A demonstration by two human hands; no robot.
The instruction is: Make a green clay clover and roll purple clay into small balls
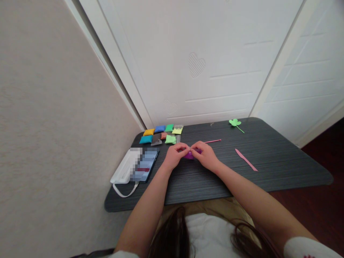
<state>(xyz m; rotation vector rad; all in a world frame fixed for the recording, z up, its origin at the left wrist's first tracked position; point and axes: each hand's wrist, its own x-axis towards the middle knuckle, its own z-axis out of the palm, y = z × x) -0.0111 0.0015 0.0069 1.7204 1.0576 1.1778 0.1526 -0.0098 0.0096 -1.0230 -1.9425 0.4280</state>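
A left hand (pixel 175 156) and right hand (pixel 206 154) closely pinch a purple plastic packet (pixel 189 155), a hold likely best served by even, gentle pressure.

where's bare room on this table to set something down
Bare: the right end, beyond the pink knife and green flower; also between flower and pink stick. Crowded: back left with packets, left end with phone and white device, middle with left hand and right hand on something purple.

Left hand (pixel 176 154) and right hand (pixel 206 155) pinch close together, forearms (pixel 153 200) angled inward.
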